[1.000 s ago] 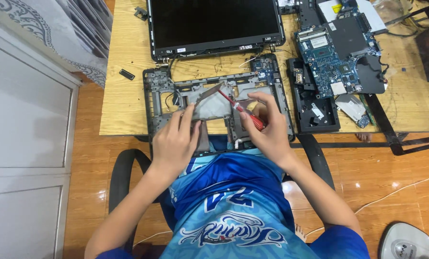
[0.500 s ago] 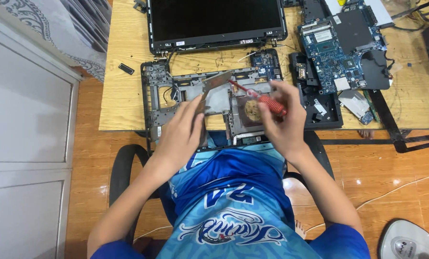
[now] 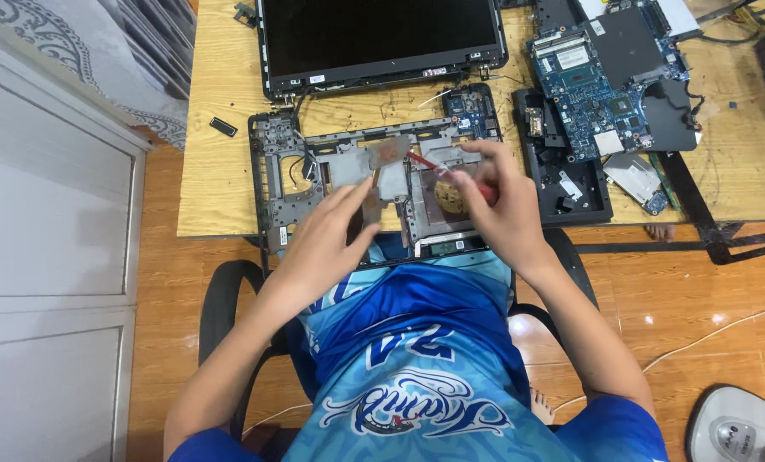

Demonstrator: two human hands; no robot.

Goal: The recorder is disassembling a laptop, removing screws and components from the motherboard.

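Red screwdriver [image 3: 451, 176] in right hand [image 3: 502, 214] over laptop chassis [image 3: 284, 171].

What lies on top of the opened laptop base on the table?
On the laptop base lie a grey metal plate, the left hand and the right hand with a red screwdriver. The hands hide parts beneath.

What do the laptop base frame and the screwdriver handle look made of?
Laptop base frame: seemingly bare cast metal, dull grey and matte. Screwdriver in the right hand: handle looks like red translucent plastic, glossy. Left hand rests on the frame.
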